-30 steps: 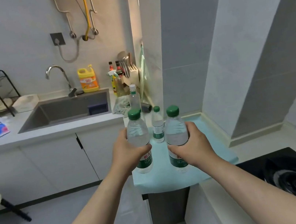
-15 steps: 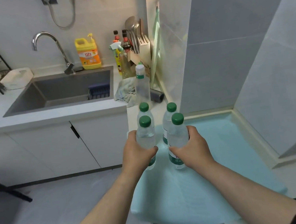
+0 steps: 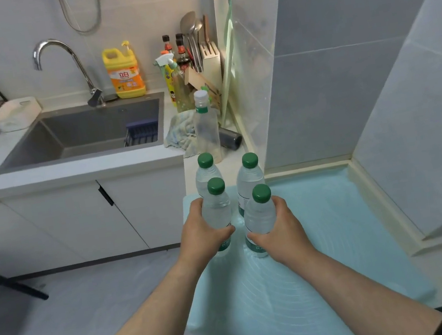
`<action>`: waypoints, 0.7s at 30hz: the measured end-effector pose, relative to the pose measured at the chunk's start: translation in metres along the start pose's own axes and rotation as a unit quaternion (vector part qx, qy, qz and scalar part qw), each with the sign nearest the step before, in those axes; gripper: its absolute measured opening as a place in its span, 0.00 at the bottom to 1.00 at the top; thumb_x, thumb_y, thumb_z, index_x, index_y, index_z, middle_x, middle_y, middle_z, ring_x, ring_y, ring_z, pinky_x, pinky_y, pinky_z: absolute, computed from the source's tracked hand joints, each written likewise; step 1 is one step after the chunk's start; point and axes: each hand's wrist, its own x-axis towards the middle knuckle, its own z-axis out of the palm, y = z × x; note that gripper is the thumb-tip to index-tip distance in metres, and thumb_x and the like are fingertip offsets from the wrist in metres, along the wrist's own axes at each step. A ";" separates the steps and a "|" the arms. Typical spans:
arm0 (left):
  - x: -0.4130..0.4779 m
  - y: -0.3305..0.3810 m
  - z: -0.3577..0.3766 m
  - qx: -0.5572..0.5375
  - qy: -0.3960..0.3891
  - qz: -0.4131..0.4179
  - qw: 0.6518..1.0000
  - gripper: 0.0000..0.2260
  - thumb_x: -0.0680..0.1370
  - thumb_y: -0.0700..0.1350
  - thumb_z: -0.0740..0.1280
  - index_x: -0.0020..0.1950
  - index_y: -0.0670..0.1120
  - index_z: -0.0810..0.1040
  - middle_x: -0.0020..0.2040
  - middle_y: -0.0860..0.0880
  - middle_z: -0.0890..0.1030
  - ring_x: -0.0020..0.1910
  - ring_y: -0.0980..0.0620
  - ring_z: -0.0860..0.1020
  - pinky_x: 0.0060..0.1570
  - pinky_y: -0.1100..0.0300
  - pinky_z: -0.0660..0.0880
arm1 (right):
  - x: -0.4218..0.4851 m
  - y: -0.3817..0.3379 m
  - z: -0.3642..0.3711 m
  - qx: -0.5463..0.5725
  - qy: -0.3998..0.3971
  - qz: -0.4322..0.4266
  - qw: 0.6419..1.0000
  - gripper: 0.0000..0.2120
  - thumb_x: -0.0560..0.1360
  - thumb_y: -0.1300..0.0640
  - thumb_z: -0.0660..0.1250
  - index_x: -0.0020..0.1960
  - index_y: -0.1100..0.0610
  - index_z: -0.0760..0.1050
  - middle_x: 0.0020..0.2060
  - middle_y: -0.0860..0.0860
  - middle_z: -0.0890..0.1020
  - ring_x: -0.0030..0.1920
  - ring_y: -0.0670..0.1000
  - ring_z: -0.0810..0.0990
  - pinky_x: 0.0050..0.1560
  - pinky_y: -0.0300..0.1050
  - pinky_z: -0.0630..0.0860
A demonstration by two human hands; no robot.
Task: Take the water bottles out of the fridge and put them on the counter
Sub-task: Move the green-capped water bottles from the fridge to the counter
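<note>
Upright over the pale blue mat (image 3: 327,252), two green-capped water bottles are gripped: the left hand (image 3: 204,234) wraps one bottle (image 3: 217,208), the right hand (image 3: 277,229) the other bottle (image 3: 259,213). Two more bottles (image 3: 247,180) stand just behind. Farther left sits the sink (image 3: 79,131); a white-capped bottle (image 3: 206,126) stands beyond.
</note>
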 end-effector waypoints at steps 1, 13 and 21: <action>0.000 0.002 -0.001 0.000 -0.008 0.004 1.000 0.33 0.60 0.51 0.79 0.60 0.60 0.68 0.51 0.61 0.78 0.50 0.59 0.78 0.47 0.56 0.78 | -0.001 -0.001 -0.001 0.001 -0.002 -0.003 1.000 0.37 0.62 0.50 0.80 0.64 0.43 0.63 0.56 0.44 0.75 0.54 0.47 0.76 0.46 0.39 0.73; -0.012 0.024 -0.037 -0.032 -0.031 0.020 0.999 0.39 0.60 0.54 0.78 0.67 0.60 0.65 0.58 0.63 0.74 0.57 0.61 0.76 0.46 0.66 0.71 | -0.024 -0.069 -0.034 -0.050 0.031 -0.083 0.995 0.41 0.66 0.39 0.73 0.73 0.45 0.58 0.69 0.44 0.68 0.67 0.47 0.68 0.64 0.46 0.69; -0.064 0.049 -0.119 0.026 -0.017 0.073 0.997 0.35 0.66 0.67 0.68 0.72 0.60 0.66 0.71 0.58 0.70 0.63 0.60 0.69 0.53 0.67 0.70 | -0.070 -0.129 -0.033 -0.073 0.005 -0.148 0.986 0.31 0.74 0.43 0.68 0.73 0.47 0.63 0.71 0.44 0.68 0.69 0.48 0.67 0.63 0.44 0.66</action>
